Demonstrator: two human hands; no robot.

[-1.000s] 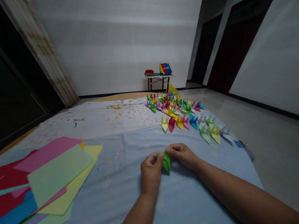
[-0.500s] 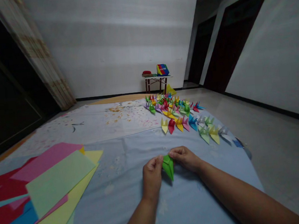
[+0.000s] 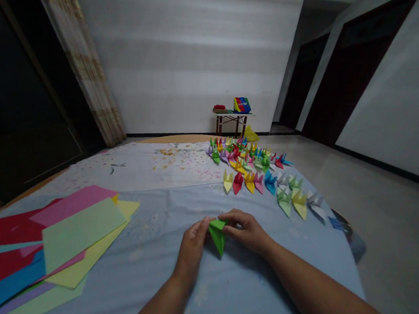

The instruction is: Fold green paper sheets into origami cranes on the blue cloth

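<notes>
A pale blue cloth (image 3: 241, 290) covers the floor of a dim, white-walled room. The left hand (image 3: 192, 245) and right hand (image 3: 246, 230) pinch a green folded paper (image 3: 217, 234) between their fingertips, just over the cloth. Loose coloured sheets (image 3: 81, 230) lie left of the grip, and folded figures (image 3: 257, 167) lie beyond it to the right. The pinch is unchanged from half a second ago, though it now sits slightly further left

Left grip (image 3: 192, 245): bare, back of the hand up, knuckles bent, thumb and forefinger pinched closed at its inner edge; forearm enters from the lower middle, wrist straight. Right grip (image 3: 246, 231): bare, palm down, fingers curled, tips pinched closed towards the left grip; forearm enters from the lower right. Both sit low, fingertips almost meeting.
</notes>
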